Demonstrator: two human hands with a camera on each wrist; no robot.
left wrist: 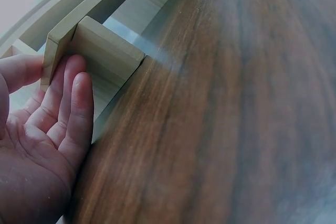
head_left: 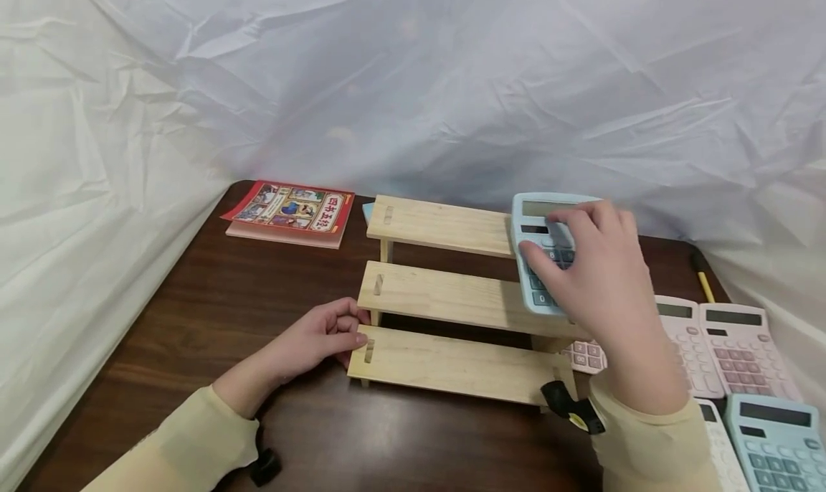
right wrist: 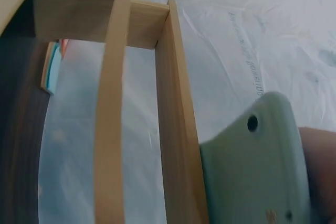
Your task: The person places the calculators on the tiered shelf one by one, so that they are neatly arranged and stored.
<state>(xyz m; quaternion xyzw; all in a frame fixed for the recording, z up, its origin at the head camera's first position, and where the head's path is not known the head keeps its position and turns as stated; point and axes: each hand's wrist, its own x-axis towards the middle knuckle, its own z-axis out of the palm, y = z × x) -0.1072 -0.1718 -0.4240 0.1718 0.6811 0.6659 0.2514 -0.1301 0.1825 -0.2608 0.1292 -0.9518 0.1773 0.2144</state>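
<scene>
A three-step wooden shelf [head_left: 445, 292] stands on the dark table. At the left end of its lowest board, my left hand [head_left: 319, 338] grips the corner, thumb on top and fingers underneath; the left wrist view shows those fingers [left wrist: 81, 95] beside the wooden leg [left wrist: 107, 51]. My right hand [head_left: 606, 270] holds a light blue calculator [head_left: 534, 229] by its face and left edge, over the right end of the top step. The right wrist view shows the calculator's back [right wrist: 252, 171] close against the top board [right wrist: 181, 124].
Several pink calculators [head_left: 742, 341] lie right of the shelf, with a white one [head_left: 723, 442] and another blue one [head_left: 774, 434] nearer me. A red book [head_left: 290, 209] lies back left. Plastic sheeting [head_left: 413, 90] surrounds the table [head_left: 193, 320].
</scene>
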